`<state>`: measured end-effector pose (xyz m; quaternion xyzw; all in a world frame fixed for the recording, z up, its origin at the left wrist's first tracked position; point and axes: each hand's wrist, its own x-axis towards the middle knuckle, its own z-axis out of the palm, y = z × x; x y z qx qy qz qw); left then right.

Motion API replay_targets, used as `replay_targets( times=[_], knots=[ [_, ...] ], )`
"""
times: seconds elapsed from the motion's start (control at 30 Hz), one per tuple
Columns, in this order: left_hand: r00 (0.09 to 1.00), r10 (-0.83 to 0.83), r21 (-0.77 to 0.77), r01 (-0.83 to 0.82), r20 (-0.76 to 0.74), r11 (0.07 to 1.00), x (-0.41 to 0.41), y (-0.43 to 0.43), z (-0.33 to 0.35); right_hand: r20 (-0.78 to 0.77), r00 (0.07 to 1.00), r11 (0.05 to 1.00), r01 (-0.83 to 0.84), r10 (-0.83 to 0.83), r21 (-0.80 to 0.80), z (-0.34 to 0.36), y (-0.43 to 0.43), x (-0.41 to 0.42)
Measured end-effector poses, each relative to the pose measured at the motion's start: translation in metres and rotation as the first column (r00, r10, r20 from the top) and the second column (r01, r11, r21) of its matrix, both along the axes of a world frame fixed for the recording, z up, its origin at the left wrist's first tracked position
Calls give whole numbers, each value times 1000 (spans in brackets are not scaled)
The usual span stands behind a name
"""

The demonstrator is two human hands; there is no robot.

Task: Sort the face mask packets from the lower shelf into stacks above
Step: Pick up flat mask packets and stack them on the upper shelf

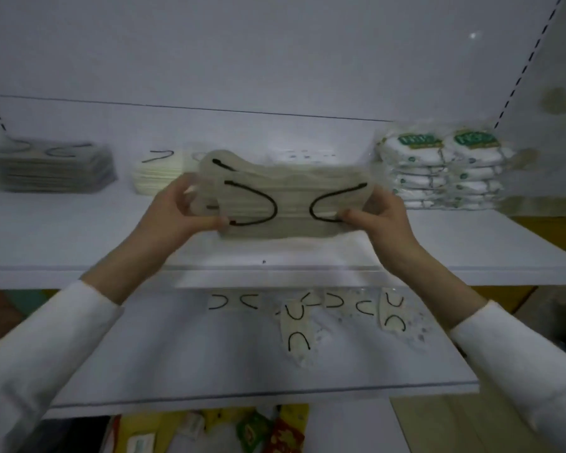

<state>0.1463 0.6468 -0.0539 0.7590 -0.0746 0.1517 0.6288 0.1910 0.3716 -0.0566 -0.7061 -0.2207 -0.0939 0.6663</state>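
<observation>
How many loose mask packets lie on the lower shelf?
4: left packet, upright centre packet, right-of-centre packet, upright far-right packet. More may hide beneath the upper shelf.

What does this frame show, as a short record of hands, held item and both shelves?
left hand: grips the left end of the held stack
right hand: grips its right end
held stack: cream mask packets with black ear loops, over the middle of the upper shelf
upper shelf: grey stack at left, cream stack beside it, white green-labelled packs at right
lower shelf: loose packets scattered, not yet sorted
</observation>
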Motion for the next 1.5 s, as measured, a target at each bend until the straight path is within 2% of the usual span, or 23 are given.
replay_targets(
  times=[0.07, 0.2, 0.27, 0.37, 0.43, 0.53, 0.67, 0.73, 0.8, 0.87, 0.93, 1.0, 1.13, 1.33, 1.5],
  knots=[
    [996, 79, -1, -79, 34, 997, 28, 2, 7, -26, 1000, 999, -8, 7, -47, 1, 12, 27],
    [986, 146, 20, -145, -80, 989, 63, 3, -18, -155, 988, 987, -40, 15, -159, -23, 18, 62],
    [976, 175, 36, -172, -131, 984, 66, 3, -35, -230, 973, 989, -50, 17, -137, -38, 17, 68],
    [966, 190, -34, -199, -177, 979, 71, 6, -52, -335, 939, 995, -89, 72, -36, -50, 15, 72],
    [966, 190, -79, -206, -178, 975, 74, 8, -55, -353, 933, 997, -70, 71, 15, -51, 16, 73],
    [965, 170, -178, -206, -198, 962, 74, 0, -59, -328, 944, 997, -6, 31, 75, -49, 23, 71],
    [950, 179, -175, -228, -254, 958, 77, -9, -65, -320, 947, 997, 0, 25, 77, -58, 28, 73],
    [943, 188, -92, -220, -274, 971, 81, -9, -66, -303, 953, 998, -22, 5, -53, -62, 25, 73],
    [942, 216, -3, -224, -257, 975, 84, -8, -67, -244, 968, 962, -9, -60, -273, -60, 20, 71],
    [943, 262, 114, -243, -205, 963, 83, -4, -66, -104, 985, 869, 70, -138, -490, -55, 18, 71],
    [939, 303, 205, -268, -161, 941, 79, 6, -62, 53, 987, 786, 152, -151, -599, -49, 22, 73],
    [928, 350, 235, -314, -129, 920, 73, 22, -54, 115, 988, 781, 155, -108, -605, -42, 34, 78],
    [878, 469, 229, -439, -98, 869, 56, 70, -36, 137, 990, 799, 63, 24, -598, -27, 81, 83],
    [836, 546, 293, -510, -49, 809, 31, 157, -19, 130, 984, 821, -26, 121, -570, -16, 169, 88],
    [835, 549, 334, -511, -23, 792, 38, 243, -12, 135, 986, 846, -9, 95, -534, -9, 253, 95]
  ],
)
